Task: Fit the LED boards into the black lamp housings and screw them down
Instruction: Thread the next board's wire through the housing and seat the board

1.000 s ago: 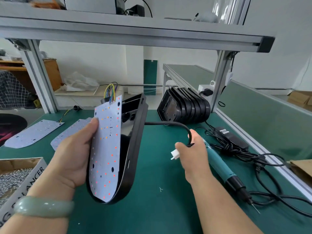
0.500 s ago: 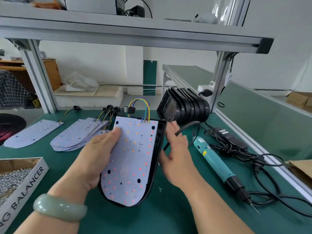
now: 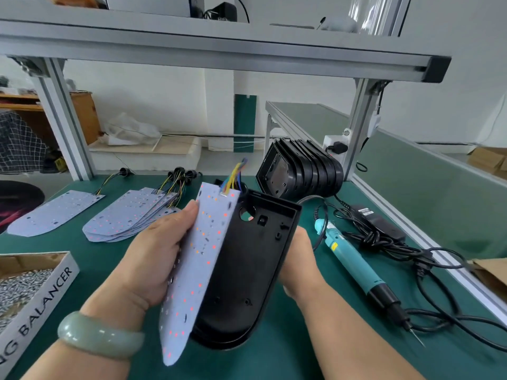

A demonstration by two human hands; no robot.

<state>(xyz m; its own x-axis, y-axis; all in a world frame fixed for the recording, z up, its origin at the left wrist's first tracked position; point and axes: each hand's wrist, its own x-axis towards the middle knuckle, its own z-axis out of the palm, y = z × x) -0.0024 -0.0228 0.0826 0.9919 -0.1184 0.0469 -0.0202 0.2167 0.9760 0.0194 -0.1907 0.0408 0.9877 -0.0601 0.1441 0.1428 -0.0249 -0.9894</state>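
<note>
Screwdriver (image 3: pixel 354 259) and tangled cables (image 3: pixel 428 259) block the right; bare mat (image 3: pixel 103 259) lies open beside the screw box (image 3: pixel 41 303)

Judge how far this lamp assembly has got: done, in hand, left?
Done: no finished lamp shows. In hand: left hand holds an LED board tilted, unseated, beside the housing the right hand holds. Left: seating, screwing; screwdriver lies unused, spare boards and stacked housings wait.

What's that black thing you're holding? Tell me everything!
The black housing is a plastic-looking shell with a raised rim, rounded at the near end, square at the far end. Its hollow inside faces the camera, showing a round hole and small square sockets. The right hand grips its right edge; the LED board, held by the left hand, leans over its left side.
</note>
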